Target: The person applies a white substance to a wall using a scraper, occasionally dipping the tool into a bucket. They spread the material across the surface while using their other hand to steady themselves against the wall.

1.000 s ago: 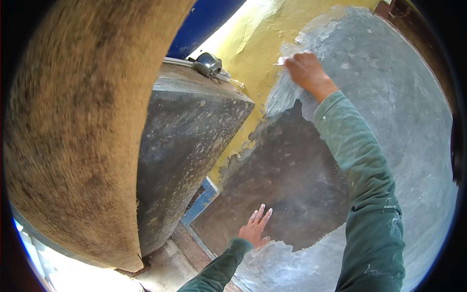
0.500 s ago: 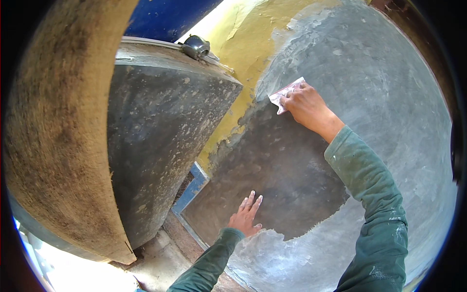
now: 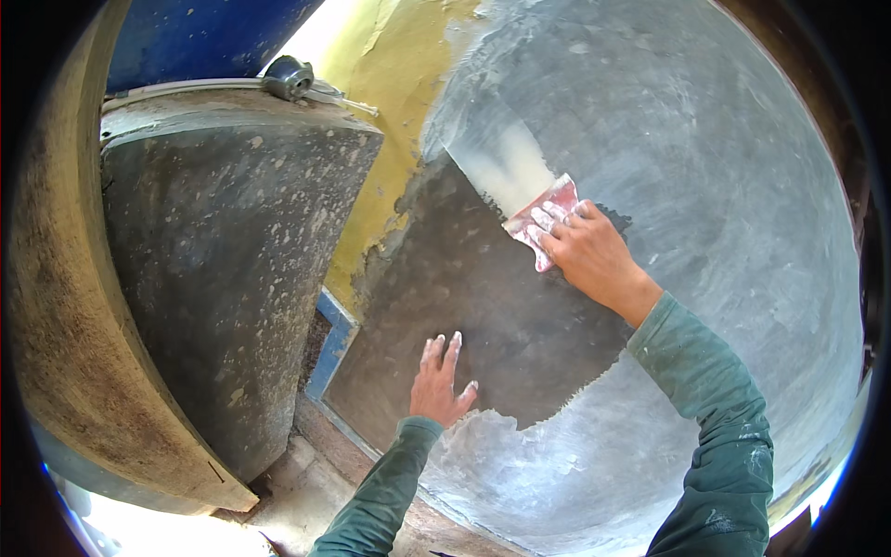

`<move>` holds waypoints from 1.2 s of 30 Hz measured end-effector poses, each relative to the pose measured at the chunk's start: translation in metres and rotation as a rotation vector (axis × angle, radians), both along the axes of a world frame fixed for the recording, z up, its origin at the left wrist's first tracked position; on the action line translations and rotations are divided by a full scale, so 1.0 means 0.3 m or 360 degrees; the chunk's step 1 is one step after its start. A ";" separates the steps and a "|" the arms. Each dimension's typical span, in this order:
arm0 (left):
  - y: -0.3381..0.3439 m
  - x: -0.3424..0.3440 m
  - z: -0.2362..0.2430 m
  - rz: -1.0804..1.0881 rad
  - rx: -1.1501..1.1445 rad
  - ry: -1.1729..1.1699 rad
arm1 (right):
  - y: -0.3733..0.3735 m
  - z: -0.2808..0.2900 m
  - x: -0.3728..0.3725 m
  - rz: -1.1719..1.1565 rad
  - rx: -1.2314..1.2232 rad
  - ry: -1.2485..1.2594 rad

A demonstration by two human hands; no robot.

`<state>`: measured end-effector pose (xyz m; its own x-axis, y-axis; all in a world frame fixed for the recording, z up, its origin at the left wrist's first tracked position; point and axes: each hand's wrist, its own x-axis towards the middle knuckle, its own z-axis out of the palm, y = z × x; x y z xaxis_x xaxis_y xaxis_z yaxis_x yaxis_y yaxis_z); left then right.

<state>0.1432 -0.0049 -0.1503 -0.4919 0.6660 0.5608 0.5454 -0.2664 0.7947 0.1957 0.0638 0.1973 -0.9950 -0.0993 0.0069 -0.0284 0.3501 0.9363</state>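
Note:
My right hand (image 3: 589, 249) grips a pink, white-smeared spreader (image 3: 559, 193), its edge against the wall. A cream streak of filler (image 3: 506, 162) runs up and left from that edge, over the border between the dark grey patch (image 3: 497, 334) and the lighter grey coat (image 3: 733, 223). Lower and to the left, my left hand (image 3: 441, 381) rests with spread, white-dusted fingers on the dark patch and holds nothing. Both forearms are in green sleeves, the right one marked with white smears.
A speckled concrete block (image 3: 223, 251) juts out at the left, behind a curved rough tan edge (image 3: 79, 316). Atop the block are white pipes and a metal fitting (image 3: 286, 80), below a blue surface (image 3: 195, 37). Yellow paint (image 3: 380, 111) and blue edging (image 3: 329, 353) border the grey wall.
My right hand with the spreader has moved down, leaving a cream streak above it. My left hand still rests on the dark patch. The view has shifted, so surroundings appear further left.

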 end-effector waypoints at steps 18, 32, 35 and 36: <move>0.082 -0.049 0.051 0.0220 -0.0097 -0.0014 | -0.026 0.416 -0.392 0.0212 0.0340 0.0823; 0.049 -0.066 0.059 0.0196 -0.0194 -0.0108 | -0.028 -0.026 -0.388 0.0182 -0.0044 -0.0190; 0.058 -0.056 0.071 0.0162 -0.0211 -0.0070 | -0.094 0.001 -0.281 -0.0483 -0.0156 -0.0503; 0.061 -0.063 0.070 0.0169 -0.0208 -0.0062 | -0.097 0.036 -0.278 -0.0476 -0.0153 -0.0494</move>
<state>0.1243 0.0135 -0.1293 -0.5831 0.6750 0.4521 0.5330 -0.1020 0.8399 0.1123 0.0348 0.2083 -0.9363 0.1799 -0.3016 -0.1872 0.4709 0.8621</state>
